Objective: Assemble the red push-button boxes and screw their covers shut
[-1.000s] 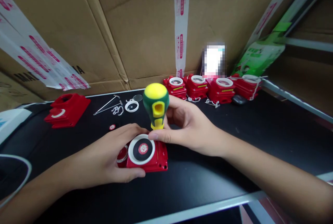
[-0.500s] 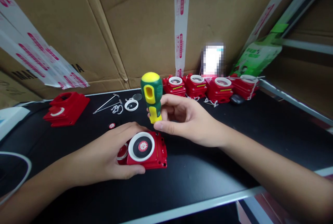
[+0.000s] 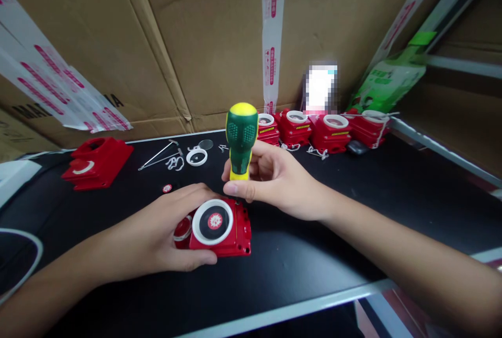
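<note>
The left hand [image 3: 157,241] cups a red box [image 3: 219,228] on the black table [image 3: 314,265], thumb along its near edge and fingers curled over its far left side. The box has a white ring around a black disc on top. The right hand [image 3: 274,181] pinches the yellow neck of a screwdriver [image 3: 240,139] between thumb and fingers, just behind the box. The screwdriver stands upright, green handle with a yellow cap on top, its tip hidden at the far right corner of the box. Behind the box, a row of four similar red boxes [image 3: 314,128] lines the cardboard wall [image 3: 196,40]. Far left of the box sits a red housing [image 3: 96,155]. Between that and the row lie a white ring [image 3: 196,157] and tweezers [image 3: 157,155].
</note>
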`<state>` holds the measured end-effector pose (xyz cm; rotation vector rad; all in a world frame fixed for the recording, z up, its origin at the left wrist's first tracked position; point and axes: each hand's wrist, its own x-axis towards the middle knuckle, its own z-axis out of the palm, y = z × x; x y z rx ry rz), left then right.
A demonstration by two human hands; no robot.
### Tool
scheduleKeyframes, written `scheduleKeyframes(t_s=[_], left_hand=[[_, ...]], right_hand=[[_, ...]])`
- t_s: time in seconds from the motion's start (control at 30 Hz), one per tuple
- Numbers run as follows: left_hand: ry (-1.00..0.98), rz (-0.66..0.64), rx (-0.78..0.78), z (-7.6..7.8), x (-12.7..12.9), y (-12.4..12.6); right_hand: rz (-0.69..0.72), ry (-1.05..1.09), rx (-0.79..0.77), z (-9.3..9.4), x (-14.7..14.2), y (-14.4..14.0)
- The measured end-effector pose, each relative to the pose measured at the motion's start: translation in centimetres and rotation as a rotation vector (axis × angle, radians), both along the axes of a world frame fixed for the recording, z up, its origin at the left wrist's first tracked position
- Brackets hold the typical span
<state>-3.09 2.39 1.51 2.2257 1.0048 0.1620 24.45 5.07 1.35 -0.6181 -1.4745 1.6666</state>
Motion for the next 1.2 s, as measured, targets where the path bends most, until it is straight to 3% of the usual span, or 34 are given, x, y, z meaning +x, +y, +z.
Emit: scheduleKeyframes(t_s=[0.23, 0.37, 0.5, 0.9, 1.2], left_hand=[[-0.015, -0.018, 0.024, 0.0, 0.0, 0.1], [-0.013, -0.018, 0.012, 0.1, 0.0, 0.0], [-0.05, -0.013, 0.025, 0.0, -0.1, -0.1], [-0.023, -0.012, 0.005, 0.3, 0.4, 0.0], [-0.031, -0.024, 0.008, 0.3, 0.1, 0.0]], right_hand=[[0.099, 0.092, -0.005, 0.3, -0.1, 0.2], [0.234, -0.003, 0.087, 0.9, 1.1, 0.6], [0.28, -0.023, 0.102, 0.9, 2.0, 1.0], [0.071, -0.048, -0.001, 0.4, 0.6, 0.7], [0.091, 0.043, -0.072, 0.5, 0.2, 0.3]])
